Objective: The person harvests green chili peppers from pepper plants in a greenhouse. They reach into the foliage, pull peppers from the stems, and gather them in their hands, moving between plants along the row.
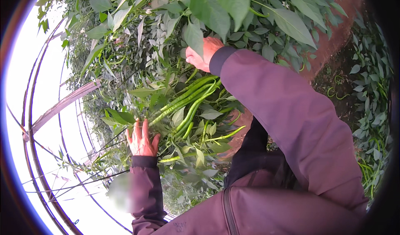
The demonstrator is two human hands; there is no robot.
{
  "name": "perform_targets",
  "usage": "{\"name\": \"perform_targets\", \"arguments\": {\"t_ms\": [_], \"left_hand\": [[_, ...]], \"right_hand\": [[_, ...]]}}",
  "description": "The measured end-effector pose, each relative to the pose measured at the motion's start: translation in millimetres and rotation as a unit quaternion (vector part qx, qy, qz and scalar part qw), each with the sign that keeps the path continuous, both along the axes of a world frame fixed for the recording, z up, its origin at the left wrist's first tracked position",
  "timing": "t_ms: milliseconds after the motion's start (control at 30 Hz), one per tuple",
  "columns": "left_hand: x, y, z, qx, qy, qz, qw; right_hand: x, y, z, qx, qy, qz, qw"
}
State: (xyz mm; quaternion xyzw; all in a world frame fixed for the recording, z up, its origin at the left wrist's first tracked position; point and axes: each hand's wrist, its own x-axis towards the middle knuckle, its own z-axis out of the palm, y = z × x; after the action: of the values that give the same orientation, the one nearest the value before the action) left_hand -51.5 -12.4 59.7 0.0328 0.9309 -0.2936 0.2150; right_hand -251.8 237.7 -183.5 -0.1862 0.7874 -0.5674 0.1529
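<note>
My left hand [142, 142] reaches up into a pepper plant, back of the hand towards me. Its fingers and thumb are apart, the fingertips among leaves, and I see nothing gripped in it. A bunch of long green chili peppers [190, 99] hangs between my two hands, several of them side by side. Above the bunch, my right hand [208, 54] is curled among the foliage near the pepper stems. A broad pepper leaf [194, 38] covers part of it, and whatever its fingers may hold is hidden. Another long green pepper [226, 134] sticks out lower right of the bunch.
Dense pepper foliage [275, 13] surrounds both hands. Bare reddish soil [339, 44] runs along the right, with several curled green peppers [336, 92] on the ground. Another row of plants [375, 110] stands beyond. Curved frame poles [32, 122] and thin lines cross the left side.
</note>
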Motion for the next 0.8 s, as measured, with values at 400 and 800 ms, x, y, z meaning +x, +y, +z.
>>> {"name": "perform_targets", "arguments": {"t_ms": [400,800], "left_hand": [[-5,4,6,0.03,0.004,0.01,1.0],[-10,0,5,0.054,0.006,0.015,0.998]], "right_hand": [[-42,-104,-20,0.074,0.045,0.246,0.965],[-1,-133,7,0.244,-0.023,0.277,0.929]]}}
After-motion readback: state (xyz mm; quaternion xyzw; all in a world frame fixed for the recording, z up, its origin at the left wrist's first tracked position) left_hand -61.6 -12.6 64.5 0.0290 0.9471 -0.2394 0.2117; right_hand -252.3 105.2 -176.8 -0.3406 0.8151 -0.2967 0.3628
